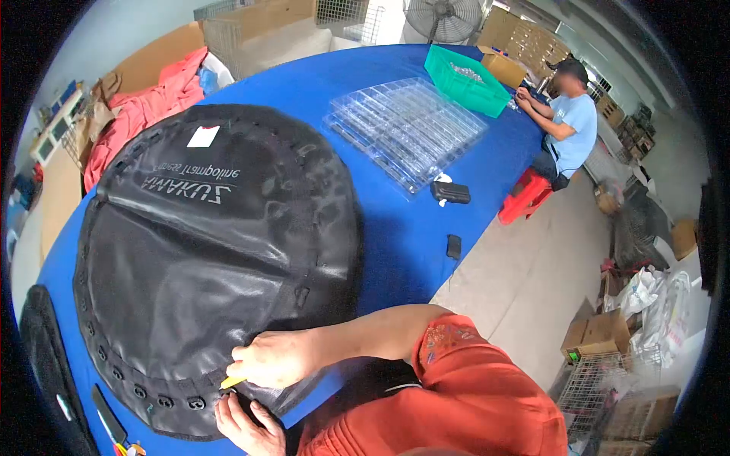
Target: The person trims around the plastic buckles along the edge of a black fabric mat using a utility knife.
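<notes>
A round black trampoline mat (pixel 220 251) with printed lettering and a white label lies across the blue-covered table. Black loops line its edge. At the near rim, my right hand (pixel 277 359) is closed around a small yellow tool (pixel 233 381), its tip at the mat's edge. Most of the tool is hidden in the fist, so its kind does not show. Just below it, my left hand (pixel 247 425) has its fingers and thumb on the rim, gripping the mat close to the tool's tip.
Clear plastic organizer trays (pixel 411 129), a green bin (pixel 468 80) and a black case (pixel 450 191) stand on the blue table (pixel 391 258). A black-bladed tool (pixel 109 414) lies at lower left. A co-worker (pixel 570 121) sits at the far right on a red stool (pixel 525 196).
</notes>
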A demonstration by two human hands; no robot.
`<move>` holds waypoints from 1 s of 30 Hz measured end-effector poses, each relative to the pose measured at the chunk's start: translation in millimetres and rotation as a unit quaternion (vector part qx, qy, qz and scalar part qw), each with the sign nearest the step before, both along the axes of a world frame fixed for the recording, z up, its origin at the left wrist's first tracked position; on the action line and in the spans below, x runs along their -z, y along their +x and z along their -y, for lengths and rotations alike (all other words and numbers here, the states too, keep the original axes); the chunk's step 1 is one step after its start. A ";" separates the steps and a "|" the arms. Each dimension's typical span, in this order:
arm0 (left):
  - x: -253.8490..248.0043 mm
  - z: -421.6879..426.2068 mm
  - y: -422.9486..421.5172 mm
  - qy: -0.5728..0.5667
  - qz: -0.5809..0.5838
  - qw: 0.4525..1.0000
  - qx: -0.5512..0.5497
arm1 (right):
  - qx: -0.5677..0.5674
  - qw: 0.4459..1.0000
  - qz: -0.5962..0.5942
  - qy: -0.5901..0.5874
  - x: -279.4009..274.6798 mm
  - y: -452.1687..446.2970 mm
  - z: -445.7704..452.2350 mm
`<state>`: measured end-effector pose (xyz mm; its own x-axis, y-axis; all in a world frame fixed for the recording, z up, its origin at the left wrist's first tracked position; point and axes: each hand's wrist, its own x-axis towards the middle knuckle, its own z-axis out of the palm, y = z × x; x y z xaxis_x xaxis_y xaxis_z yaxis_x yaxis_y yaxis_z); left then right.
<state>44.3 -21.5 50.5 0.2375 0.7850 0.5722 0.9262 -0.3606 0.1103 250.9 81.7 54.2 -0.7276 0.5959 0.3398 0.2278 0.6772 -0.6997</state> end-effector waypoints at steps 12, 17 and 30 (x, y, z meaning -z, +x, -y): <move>27.1 6.9 -16.6 -0.097 0.035 0.995 -0.013 | 0.007 0.999 0.042 0.013 -0.1 -1.8 -0.8; 31.5 5.9 -17.9 -0.094 0.038 0.995 -0.018 | 0.013 0.998 0.037 0.050 4.9 -2.3 -0.7; 20.4 -0.4 -21.4 -0.098 0.045 0.994 -0.009 | 0.047 0.982 0.102 0.154 -10.7 -5.5 0.7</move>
<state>22.8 -21.1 30.1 0.1773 0.8874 0.4255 0.9151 -0.3077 0.2605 245.4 81.0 64.9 -0.7458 0.5557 0.3675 0.4140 0.8187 -0.3979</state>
